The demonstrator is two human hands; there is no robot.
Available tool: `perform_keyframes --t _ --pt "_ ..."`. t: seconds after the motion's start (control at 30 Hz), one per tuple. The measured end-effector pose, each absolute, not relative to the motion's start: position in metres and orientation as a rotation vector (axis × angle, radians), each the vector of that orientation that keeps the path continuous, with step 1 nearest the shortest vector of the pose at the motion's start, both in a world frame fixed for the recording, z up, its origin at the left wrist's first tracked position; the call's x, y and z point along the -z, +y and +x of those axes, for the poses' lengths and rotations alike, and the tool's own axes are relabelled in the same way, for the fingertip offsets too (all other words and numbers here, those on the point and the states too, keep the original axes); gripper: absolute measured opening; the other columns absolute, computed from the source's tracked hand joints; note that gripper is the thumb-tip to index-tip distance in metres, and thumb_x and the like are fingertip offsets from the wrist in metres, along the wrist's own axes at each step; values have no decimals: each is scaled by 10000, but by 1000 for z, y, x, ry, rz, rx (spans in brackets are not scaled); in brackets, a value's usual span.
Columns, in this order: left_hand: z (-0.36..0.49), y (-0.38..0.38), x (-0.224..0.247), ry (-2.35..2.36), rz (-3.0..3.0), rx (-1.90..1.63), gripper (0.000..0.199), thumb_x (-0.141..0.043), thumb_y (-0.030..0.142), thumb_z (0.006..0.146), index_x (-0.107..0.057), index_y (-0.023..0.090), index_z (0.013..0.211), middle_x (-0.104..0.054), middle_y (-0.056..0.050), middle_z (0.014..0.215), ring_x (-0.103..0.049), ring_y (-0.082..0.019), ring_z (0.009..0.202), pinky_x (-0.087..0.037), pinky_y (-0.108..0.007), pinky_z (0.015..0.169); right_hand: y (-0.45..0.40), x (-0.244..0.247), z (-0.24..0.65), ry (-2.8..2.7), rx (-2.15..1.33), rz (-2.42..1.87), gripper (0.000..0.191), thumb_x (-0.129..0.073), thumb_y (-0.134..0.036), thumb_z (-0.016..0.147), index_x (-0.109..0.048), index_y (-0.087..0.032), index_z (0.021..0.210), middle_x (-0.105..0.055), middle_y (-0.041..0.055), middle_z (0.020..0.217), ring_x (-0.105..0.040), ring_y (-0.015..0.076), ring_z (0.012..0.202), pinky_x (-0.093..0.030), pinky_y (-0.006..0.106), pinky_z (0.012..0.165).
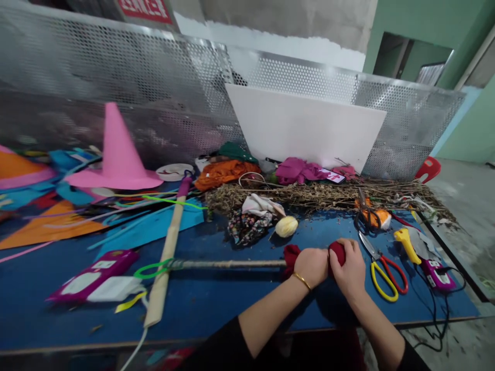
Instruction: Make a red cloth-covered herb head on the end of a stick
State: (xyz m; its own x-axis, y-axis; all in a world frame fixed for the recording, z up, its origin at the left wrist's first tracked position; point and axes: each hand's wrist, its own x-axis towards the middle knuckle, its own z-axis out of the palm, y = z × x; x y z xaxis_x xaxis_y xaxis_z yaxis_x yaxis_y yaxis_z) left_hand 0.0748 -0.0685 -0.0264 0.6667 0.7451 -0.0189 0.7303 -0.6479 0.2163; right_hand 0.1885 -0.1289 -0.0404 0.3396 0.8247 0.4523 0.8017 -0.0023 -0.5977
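My left hand, with a gold bangle at the wrist, is closed around gathered dark red cloth. A long thin stick runs leftward from that cloth across the blue table. My right hand curls over a rounded ball of dark red cloth just beyond the left hand's fingers. The fingers of the left hand are mostly turned away from view. To the right of my hands lie open scissors with one yellow and one red handle. A cream-coloured bulb-shaped bundle sits behind the stick.
Left, a wooden roller crosses the stick's end beside a purple packet. A pink cone hat stands behind. Dried stalks line the back. A yellow glue gun, dark scissors and cables are at right.
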Motion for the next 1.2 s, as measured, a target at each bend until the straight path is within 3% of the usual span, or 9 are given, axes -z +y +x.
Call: perform_keyframes --t 0.17,0.33,0.53,0.63,0.73,0.9,1.03,1.1,1.2 --pt "70 -71 40 1116 2698 -179 272 -414 150 847 -664 81 929 -724 -171 799 -713 -312 782 -551 -418 699 -123 14 206 -1620 -145 -1719 267 -546 -456 877 -619 -238 1011 -649 69 1003 -622 234 978 -488 369 885" --pt "70 -71 39 1087 2674 -131 267 -423 86 839 -656 57 966 -720 -201 832 -715 -295 792 -542 -385 689 -18 -38 209 -1596 -35 -1640 359 -561 -511 845 -609 -214 1041 -676 79 1053 -625 238 1028 -466 359 916" --pt "67 -70 35 1037 2601 -76 241 -469 129 828 -669 78 951 -724 -176 865 -705 -316 821 -524 -415 721 140 -59 174 -1677 -184 -2023 715 -677 -568 727 -484 -158 1279 -661 151 1180 -626 290 1092 -476 359 876" --pt "68 -68 38 986 2608 -27 272 -432 149 858 -676 94 962 -719 -188 882 -704 -328 813 -513 -413 672 184 -53 148 -1698 -184 -2035 493 -657 -399 781 -575 -104 1168 -688 188 1104 -653 305 1026 -484 362 850" --pt "68 -65 44 978 2577 -14 286 -412 117 855 -686 111 939 -718 -188 863 -702 -319 796 -491 -379 616 205 -44 113 -1759 -126 -1948 285 -519 -230 856 -624 -129 1101 -691 146 1124 -639 252 1053 -461 323 901" --pt "67 -62 55 950 2506 -114 290 -419 128 881 -689 131 988 -724 -169 884 -700 -281 801 -483 -365 682 218 -45 95 -1919 -88 -1832 268 -556 -323 872 -609 -299 1133 -708 -34 1097 -634 143 1022 -453 220 876" --pt "73 -63 66 1049 2511 -40 279 -435 93 873 -686 83 994 -718 -200 861 -700 -311 848 -483 -390 727 218 -62 171 -1800 -14 -2115 341 -525 -386 892 -599 -197 1166 -662 112 1198 -600 242 1112 -445 330 906" --pt "77 -65 72 1105 2519 -55 268 -437 74 867 -685 79 969 -714 -195 817 -704 -294 817 -483 -373 716 214 -67 219 -1754 -26 -2286 472 -650 -443 800 -617 -120 1142 -630 204 1228 -595 300 1119 -449 360 897" --pt "81 -66 78 1112 2541 -113 229 -457 72 859 -679 81 917 -706 -172 753 -703 -267 755 -471 -345 695 209 -63 271 -1775 -107 -2461 684 -788 -517 629 -624 -96 1142 -636 221 1211 -610 313 1100 -453 350 890"
